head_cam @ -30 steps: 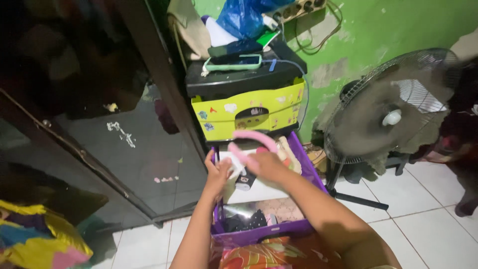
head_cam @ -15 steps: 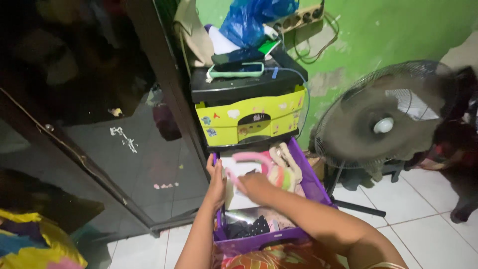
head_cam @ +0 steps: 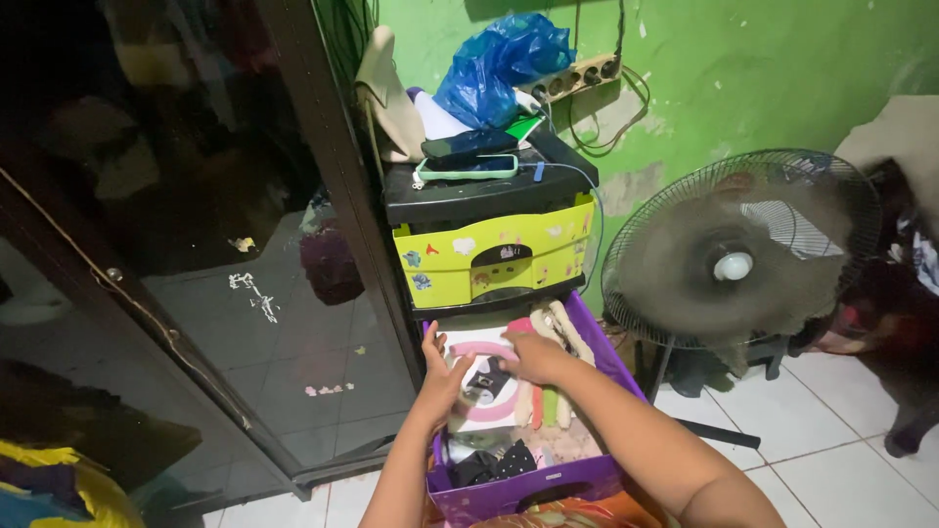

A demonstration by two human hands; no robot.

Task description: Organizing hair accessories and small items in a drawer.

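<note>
Hands (head_cam: 489, 367) hide pink item (head_cam: 481, 349) in drawer (head_cam: 626, 367)

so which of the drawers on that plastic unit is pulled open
The purple drawer at the bottom is pulled out, with both the left hand and right hand inside it. The yellow drawer above, with stickers on its front, is pushed shut.

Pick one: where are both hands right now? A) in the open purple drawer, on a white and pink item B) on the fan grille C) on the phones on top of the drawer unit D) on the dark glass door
A: the left hand and right hand both rest on the white and pink item inside the pulled-out purple drawer, below the closed yellow drawer.
</note>
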